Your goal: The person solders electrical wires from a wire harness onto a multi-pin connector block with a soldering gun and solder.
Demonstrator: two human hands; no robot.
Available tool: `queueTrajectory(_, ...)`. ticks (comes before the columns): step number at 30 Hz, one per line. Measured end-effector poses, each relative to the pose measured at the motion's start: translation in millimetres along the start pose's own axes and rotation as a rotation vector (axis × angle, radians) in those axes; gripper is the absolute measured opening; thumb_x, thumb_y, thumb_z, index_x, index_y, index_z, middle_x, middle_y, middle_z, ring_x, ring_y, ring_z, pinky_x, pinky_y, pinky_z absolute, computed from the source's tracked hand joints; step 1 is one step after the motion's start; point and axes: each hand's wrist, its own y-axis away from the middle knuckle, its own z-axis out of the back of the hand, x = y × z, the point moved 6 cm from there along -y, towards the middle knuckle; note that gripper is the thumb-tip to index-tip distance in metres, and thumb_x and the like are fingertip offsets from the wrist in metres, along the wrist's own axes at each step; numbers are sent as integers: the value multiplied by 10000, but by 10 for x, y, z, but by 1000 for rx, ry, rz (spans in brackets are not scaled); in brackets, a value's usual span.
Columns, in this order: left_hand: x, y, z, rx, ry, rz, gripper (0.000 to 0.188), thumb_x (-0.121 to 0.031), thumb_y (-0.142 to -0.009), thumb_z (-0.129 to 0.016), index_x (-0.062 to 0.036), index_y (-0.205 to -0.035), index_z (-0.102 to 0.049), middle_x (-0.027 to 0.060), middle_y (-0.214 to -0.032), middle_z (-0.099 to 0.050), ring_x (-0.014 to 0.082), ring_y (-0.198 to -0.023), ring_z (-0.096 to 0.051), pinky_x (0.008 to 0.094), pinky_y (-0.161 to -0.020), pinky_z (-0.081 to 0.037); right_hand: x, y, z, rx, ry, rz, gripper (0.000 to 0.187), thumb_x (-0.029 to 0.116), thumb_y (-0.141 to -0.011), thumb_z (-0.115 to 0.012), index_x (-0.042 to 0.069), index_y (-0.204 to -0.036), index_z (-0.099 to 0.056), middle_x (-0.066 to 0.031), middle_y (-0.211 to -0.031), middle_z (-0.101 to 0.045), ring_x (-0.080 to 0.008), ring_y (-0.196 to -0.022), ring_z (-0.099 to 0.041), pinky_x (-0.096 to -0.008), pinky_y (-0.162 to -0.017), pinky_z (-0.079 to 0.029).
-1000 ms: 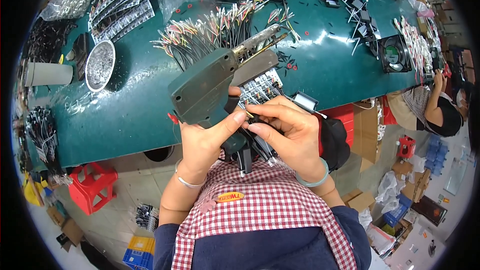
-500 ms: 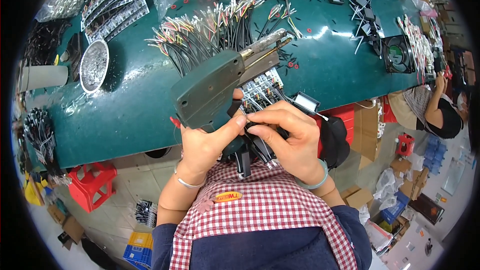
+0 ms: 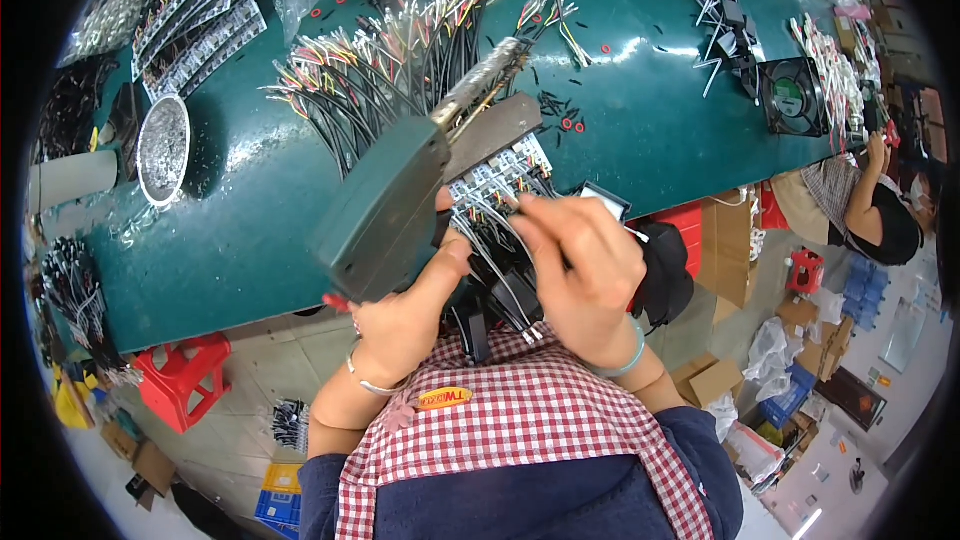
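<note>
My left hand (image 3: 405,318) is wrapped round the handle of a dark green soldering gun (image 3: 385,215), whose long metal tip (image 3: 490,80) slants up over the bench. Close under its front lies a panel of small circuit boards (image 3: 505,172) with rows of wires attached. At the panel's near edge, my right hand (image 3: 590,260) has thumb and forefinger brought together on a thin cable (image 3: 508,208), somewhat blurred. Several grey and black cables (image 3: 510,285) hang from the panel toward my apron, some with black housings (image 3: 470,328) at the end.
A big bundle of stripped black cables (image 3: 400,70) lies behind the gun. A metal bowl (image 3: 164,150) stands left, a small fan (image 3: 793,97) right, near black housings (image 3: 730,30). Red stools (image 3: 185,380) stand below the bench. Another person (image 3: 850,210) sits at far right.
The gun has swung left and its tip tilts more upward. My right hand has moved away from my left thumb, up to the panel's wires. The boards show more openly now.
</note>
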Motion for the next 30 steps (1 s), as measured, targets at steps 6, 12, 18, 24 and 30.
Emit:
queueTrajectory(6, -135, 215, 269, 28, -310, -3, 328, 14, -841, -646, 29, -1164, -589, 38, -853, -625, 122, -746, -584, 284, -689, -480, -222, -18, -100, 40, 128, -21, 191, -16, -733, -740, 15, -904, -661, -83, -786, -611, -247, -677, -616, -339, -577, -489)
queueTrajectory(12, -104, 347, 536, 16, -701, -242, 218, -40, -727, -739, 7, -935, -693, 118, -816, -669, 236, -658, -645, 317, -629, -508, -197, -48, -155, 66, 237, 10, 194, 36, -719, -750, 37, -895, -667, -52, -772, -588, -212, -681, -588, -340, -596, -434)
queueTrajectory(18, 21, 435, 662, 57, -797, -293, 233, -31, -667, -747, 21, -889, -699, 146, -812, -667, 269, -661, -659, 315, -610, -521, -211, -46, -168, 81, 268, 12, 195, 52, -715, -751, 46, -890, -667, -37, -777, -578, -202, -691, -573, -337, -607, -403)
queueTrajectory(24, -113, 382, 565, 136, -870, -359, 229, 2, -645, -732, 41, -867, -691, 158, -817, -661, 283, -690, -671, 320, -621, -538, -203, -40, -199, 108, 302, 22, 202, 53, -714, -747, 41, -896, -661, -40, -786, -580, -204, -691, -572, -338, -605, -405)
queueTrajectory(30, -207, 350, 458, 182, -896, -482, 233, 23, -620, -719, 41, -850, -688, 160, -814, -657, 296, -703, -674, 328, -616, -544, -196, -46, -210, 116, 307, 30, 207, 48, -710, -744, 39, -898, -657, -42, -787, -580, -205, -690, -571, -337, -602, -405)
